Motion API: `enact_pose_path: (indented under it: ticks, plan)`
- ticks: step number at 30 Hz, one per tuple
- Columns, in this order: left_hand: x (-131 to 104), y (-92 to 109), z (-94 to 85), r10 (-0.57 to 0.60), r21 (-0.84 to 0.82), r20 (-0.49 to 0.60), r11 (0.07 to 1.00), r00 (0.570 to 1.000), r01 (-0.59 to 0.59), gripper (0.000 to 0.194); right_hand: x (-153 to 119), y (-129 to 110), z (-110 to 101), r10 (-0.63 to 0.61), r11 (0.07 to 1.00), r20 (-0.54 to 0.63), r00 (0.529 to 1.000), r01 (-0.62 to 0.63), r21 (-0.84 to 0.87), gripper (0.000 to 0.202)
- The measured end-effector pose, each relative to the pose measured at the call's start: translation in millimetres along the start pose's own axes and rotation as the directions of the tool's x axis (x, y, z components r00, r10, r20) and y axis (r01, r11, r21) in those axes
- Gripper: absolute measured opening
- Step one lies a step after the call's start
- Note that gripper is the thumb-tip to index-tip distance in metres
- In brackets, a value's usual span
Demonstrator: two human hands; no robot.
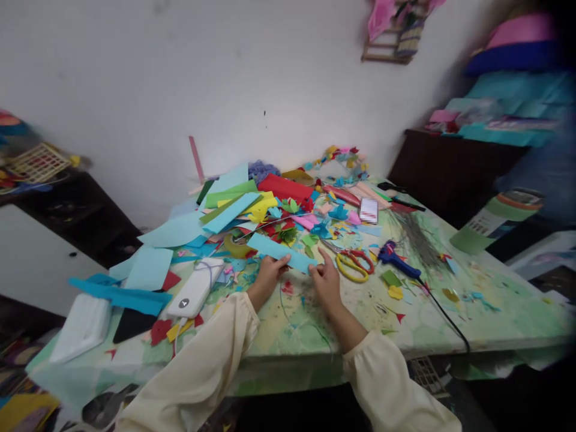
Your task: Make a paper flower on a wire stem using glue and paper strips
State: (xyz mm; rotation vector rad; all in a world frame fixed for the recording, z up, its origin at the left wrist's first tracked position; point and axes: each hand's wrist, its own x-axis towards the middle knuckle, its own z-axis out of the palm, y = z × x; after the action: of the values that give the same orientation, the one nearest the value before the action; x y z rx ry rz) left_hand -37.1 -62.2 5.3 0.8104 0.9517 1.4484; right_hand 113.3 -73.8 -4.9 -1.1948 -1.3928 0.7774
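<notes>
A light blue strip of paper point(279, 252) is stretched between my two hands above the table. My left hand point(269, 277) pinches its lower edge near the middle, thumb on top. At the strip's right end, my right hand point(326, 281) grips the corner between thumb and fingers, its index finger pointing up. Scissors with yellow and red handles point(353, 264) lie just right of my right hand. Beyond them rests a blue glue gun point(398, 261) with a black cord. Colourful paper flowers and scraps point(288, 231) are heaped behind the strip.
A white power bank point(195, 289) with a cable and a white packet point(81, 327) lie on the left. Folded coloured papers point(229, 210) pile at the back. Thin wire stems point(418, 237) spread on the right, near a green tumbler point(497, 219). A tape roll point(238, 246) sits behind my left hand.
</notes>
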Motion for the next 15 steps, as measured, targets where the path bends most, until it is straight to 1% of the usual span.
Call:
enact_pose_path:
  ticks: [3, 4, 6, 8, 10, 12, 15]
  plan:
    - [0.3, -8.2, 0.5, -0.032, 0.043, 0.054, 0.999, 0.998, 0.03, 0.025, -1.9, 1.0, 2.4, -0.047, 0.99, 0.057, 0.997, 0.054, -0.131, 0.052]
    - [0.0, -9.9, 0.3, -0.037, 0.056, 0.061, 0.998, 0.997, 0.034, 0.025, -2.7, 0.4, 2.5, -0.074, 0.98, 0.08, 0.994, 0.087, -0.177, 0.052]
    - [-0.9, -10.3, 0.2, -0.052, 0.049, 0.056, 0.998, 0.997, 0.05, 0.025, -4.1, -1.8, 1.4, -0.162, 0.949, 0.137, 0.977, 0.192, -0.25, 0.054]
    - [-1.9, -7.7, 1.2, -0.085, 0.008, 0.028, 0.996, 0.996, 0.085, 0.024, -4.6, -4.2, -0.7, -0.269, 0.907, 0.21, 0.94, 0.32, -0.273, 0.057]
    - [-2.8, -4.5, 2.5, -0.115, -0.03, 0.01, 0.993, 0.993, 0.115, 0.024, -4.1, -5.3, -2.9, -0.339, 0.871, 0.279, 0.899, 0.412, -0.269, 0.058]
    - [-3.5, -2.9, 3.2, -0.121, -0.04, 0.019, 0.992, 0.993, 0.121, 0.023, -3.1, -5.1, -4.6, -0.367, 0.848, 0.32, 0.874, 0.455, -0.271, 0.055]
    - [-3.3, -4.6, 2.4, -0.098, -0.022, 0.058, 0.995, 0.993, 0.1, 0.024, -2.1, -3.7, -5.7, -0.39, 0.824, 0.352, 0.851, 0.493, -0.279, 0.05]
